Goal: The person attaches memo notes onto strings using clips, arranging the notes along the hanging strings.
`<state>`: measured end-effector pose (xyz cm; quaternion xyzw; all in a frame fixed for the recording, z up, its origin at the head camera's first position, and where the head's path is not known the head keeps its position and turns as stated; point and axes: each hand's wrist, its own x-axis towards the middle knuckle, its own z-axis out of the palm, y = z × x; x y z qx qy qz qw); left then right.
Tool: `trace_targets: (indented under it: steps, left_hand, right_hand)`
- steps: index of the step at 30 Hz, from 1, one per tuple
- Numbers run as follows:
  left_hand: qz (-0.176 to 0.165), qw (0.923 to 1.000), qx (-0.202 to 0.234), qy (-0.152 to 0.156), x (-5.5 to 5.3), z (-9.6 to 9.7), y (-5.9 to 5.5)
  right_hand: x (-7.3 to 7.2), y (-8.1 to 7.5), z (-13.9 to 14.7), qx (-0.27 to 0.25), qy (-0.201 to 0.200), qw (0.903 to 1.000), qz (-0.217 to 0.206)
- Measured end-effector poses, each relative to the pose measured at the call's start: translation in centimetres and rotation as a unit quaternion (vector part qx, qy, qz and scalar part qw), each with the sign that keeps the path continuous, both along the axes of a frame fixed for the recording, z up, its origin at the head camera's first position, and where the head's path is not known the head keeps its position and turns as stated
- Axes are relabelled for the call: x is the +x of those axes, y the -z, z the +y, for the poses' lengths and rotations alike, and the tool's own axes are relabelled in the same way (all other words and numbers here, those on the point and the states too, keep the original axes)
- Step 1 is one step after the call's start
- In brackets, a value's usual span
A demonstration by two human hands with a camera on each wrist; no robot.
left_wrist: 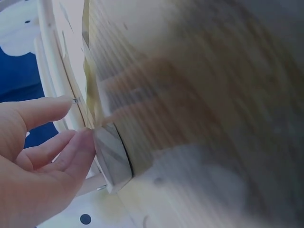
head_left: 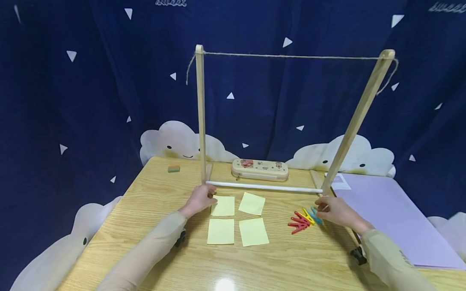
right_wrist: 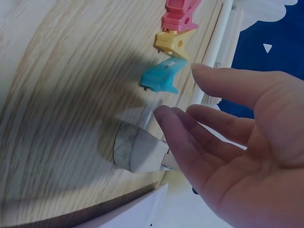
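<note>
A wooden frame [head_left: 201, 110] stands on the table, a string [head_left: 290, 56] tied between its post tops and a white rod [head_left: 262, 187] joining its posts low down. My left hand [head_left: 199, 200] is at the left post's foot [left_wrist: 113, 156]; its fingertips appear to touch the wood while the thumb stays apart. Beside the right foot [right_wrist: 137, 147], my right hand [head_left: 339, 212] has thumb and fingers spread with nothing between them. Close to those fingertips lies a blue clothespin [right_wrist: 164, 75], next to a yellow clothespin [right_wrist: 173, 42] and red clothespins [head_left: 298, 224].
Pale yellow paper squares [head_left: 221, 231] lie in two rows between the hands. Behind the rod sits a cream pencil case [head_left: 260, 170]. A small striped block [head_left: 174, 169] is at the back left, and a lilac sheet [head_left: 392, 215] covers the table's right side.
</note>
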<state>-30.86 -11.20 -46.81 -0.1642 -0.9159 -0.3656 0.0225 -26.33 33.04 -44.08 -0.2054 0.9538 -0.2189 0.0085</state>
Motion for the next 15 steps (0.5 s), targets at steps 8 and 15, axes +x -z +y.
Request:
trace_targets:
  steps: [8,15]
  left_hand:
    - [0.020,0.9987,-0.046,-0.003,-0.06,0.69,0.02]
    - [0.030,0.9975,-0.060,-0.021,0.15,0.88,0.15]
  right_hand:
    - [-0.31,0.43,-0.38,0.009,-0.025,0.9996,-0.002]
    - [-0.57,0.57,-0.69,0.022,-0.024,0.9994,-0.007]
